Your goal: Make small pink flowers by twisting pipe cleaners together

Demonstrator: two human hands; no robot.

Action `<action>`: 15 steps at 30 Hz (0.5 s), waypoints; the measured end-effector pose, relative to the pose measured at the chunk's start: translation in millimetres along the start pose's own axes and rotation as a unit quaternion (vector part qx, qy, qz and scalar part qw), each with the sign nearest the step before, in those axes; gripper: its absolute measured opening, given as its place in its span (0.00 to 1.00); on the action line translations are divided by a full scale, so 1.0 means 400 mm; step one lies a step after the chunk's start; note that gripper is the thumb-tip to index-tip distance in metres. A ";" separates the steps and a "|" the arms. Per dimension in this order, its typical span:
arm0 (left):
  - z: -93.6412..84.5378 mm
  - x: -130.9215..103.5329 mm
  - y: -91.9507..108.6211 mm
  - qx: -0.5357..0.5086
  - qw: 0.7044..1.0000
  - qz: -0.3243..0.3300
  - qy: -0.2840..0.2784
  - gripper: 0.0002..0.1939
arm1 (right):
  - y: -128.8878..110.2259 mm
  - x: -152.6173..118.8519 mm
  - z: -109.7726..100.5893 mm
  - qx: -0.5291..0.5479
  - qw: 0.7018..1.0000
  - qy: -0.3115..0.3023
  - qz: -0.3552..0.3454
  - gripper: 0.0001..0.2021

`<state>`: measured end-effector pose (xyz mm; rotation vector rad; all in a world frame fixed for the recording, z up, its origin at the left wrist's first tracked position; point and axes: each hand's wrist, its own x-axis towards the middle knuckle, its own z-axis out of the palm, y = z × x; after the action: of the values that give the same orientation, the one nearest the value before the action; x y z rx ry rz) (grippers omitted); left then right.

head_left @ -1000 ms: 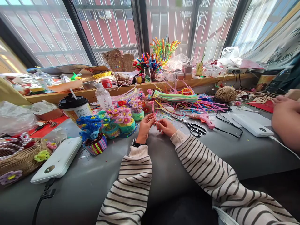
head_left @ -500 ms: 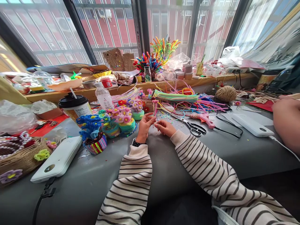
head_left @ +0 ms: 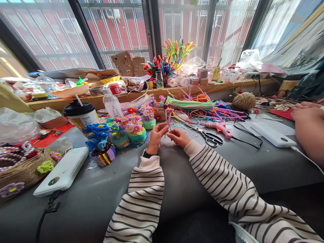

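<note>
My left hand (head_left: pixel 156 137) is closed in a pinch around the stem of a pink pipe-cleaner flower (head_left: pixel 169 110), which points up and away from me. Close beside it, my right hand (head_left: pixel 179 137) pinches a thin dark strand (head_left: pixel 169 127) at the same stem. The fingertips of both hands nearly meet, so the exact grip is partly hidden. To the right of my hands lie black-handled scissors (head_left: pixel 212 137) and a pink glue gun (head_left: pixel 221 129). Pots of pipe-cleaner flowers, pink (head_left: pixel 134 126) and blue (head_left: pixel 101 148), stand to the left.
A lidded cup (head_left: pixel 83 116) and a plastic bottle (head_left: pixel 111 104) stand behind the pots. White power banks (head_left: pixel 62 172) lie on both sides with cables. Pipe-cleaner bundles (head_left: pixel 191 104) and a twine ball (head_left: pixel 244 101) fill the back. Another person's hand (head_left: pixel 307 125) is at the right edge.
The flower head has tipped slightly to the right and its stem leans more. My hands have hardly moved. The other person's hand at the right has shifted a little.
</note>
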<state>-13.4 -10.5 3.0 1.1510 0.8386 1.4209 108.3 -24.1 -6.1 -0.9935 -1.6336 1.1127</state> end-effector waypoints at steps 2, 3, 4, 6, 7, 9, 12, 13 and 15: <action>0.001 0.000 -0.001 0.001 1.000 0.001 0.000 0.13 | 0.003 0.001 0.001 0.003 1.000 0.005 0.000 0.18; 0.001 0.001 -0.001 0.002 1.000 0.001 0.001 0.13 | 0.005 0.002 0.001 0.006 1.000 0.008 0.001 0.18; 0.001 0.001 -0.002 0.002 1.000 0.000 0.002 0.13 | 0.008 0.002 0.002 0.009 1.000 0.009 0.001 0.18; 0.001 0.002 -0.003 0.003 1.000 -0.001 0.001 0.13 | 0.014 0.004 0.002 0.017 1.000 0.010 0.001 0.18; 0.001 0.002 -0.003 0.003 1.000 -0.001 0.001 0.14 | 0.016 0.005 0.002 0.021 1.000 0.008 0.000 0.18; 0.001 0.003 -0.004 0.003 1.000 -0.002 0.001 0.14 | 0.020 0.007 0.003 0.027 1.000 0.005 -0.004 0.18; 0.002 0.002 -0.004 0.004 1.000 -0.002 0.000 0.15 | 0.023 0.008 0.002 0.032 0.999 0.005 -0.008 0.17; 0.002 0.002 -0.004 0.004 1.000 -0.001 0.000 0.15 | 0.024 0.008 0.002 0.031 0.999 0.005 -0.010 0.17; 0.001 0.003 -0.005 0.005 1.000 0.000 0.000 0.14 | 0.026 0.009 0.002 0.029 0.999 0.005 -0.015 0.16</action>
<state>-12.2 -9.2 1.4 1.1597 0.8461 1.4175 107.9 -18.0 -15.5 -0.9316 -1.5936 1.1266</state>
